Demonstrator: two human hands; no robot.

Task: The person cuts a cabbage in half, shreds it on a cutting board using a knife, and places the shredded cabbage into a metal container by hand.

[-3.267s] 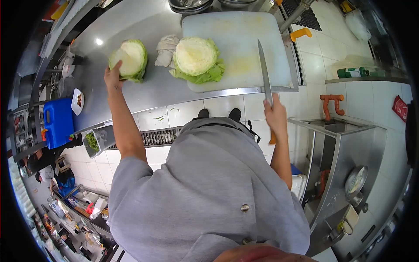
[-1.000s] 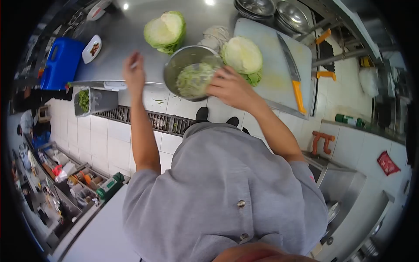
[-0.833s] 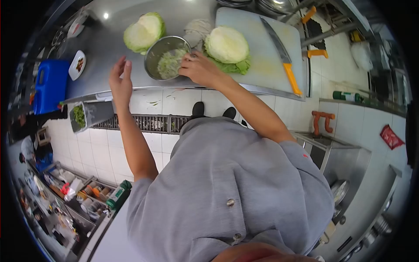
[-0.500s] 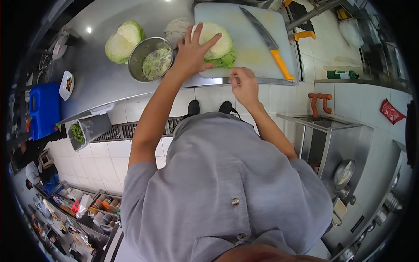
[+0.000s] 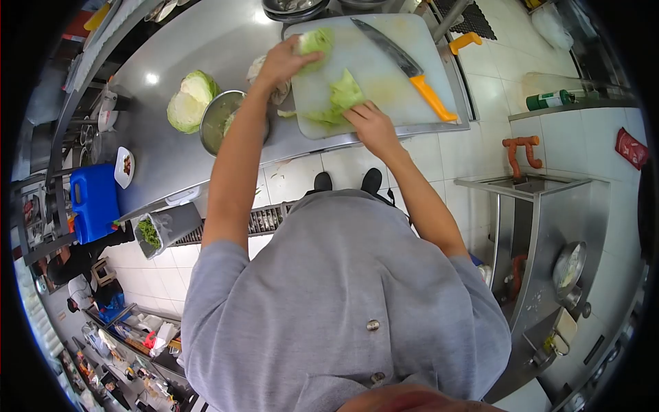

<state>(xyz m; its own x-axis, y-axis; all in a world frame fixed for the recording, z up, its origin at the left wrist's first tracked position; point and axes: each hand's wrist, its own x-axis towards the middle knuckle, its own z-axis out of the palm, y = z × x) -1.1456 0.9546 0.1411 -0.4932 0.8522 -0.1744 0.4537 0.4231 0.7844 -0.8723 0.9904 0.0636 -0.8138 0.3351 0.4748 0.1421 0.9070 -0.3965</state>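
At the far left corner of the white cutting board (image 5: 391,103), my left hand (image 5: 285,62) grips a cabbage piece (image 5: 317,47), fingers curled over it. My right hand (image 5: 374,129) is closed on the edge of loose cabbage leaves (image 5: 345,89) near the board's front edge. A knife (image 5: 405,65) with an orange handle lies on the board's right side, touched by neither hand. Left of the board, a steel bowl (image 5: 214,122) holds pale shreds and is partly covered by my left forearm. Beside it sits a cut cabbage (image 5: 191,103).
A crumpled pale cloth (image 5: 280,93) lies between bowl and board. Dark stacked dishes (image 5: 296,9) stand at the back. A white dish (image 5: 124,167) and a blue jug (image 5: 94,202) are at the left. A lined bin (image 5: 171,226) with greens hangs below the counter edge.
My left hand has moved up and away with the cabbage piece. My right hand has come onto the loose leaves, now spread on the board. The view has shifted slightly.
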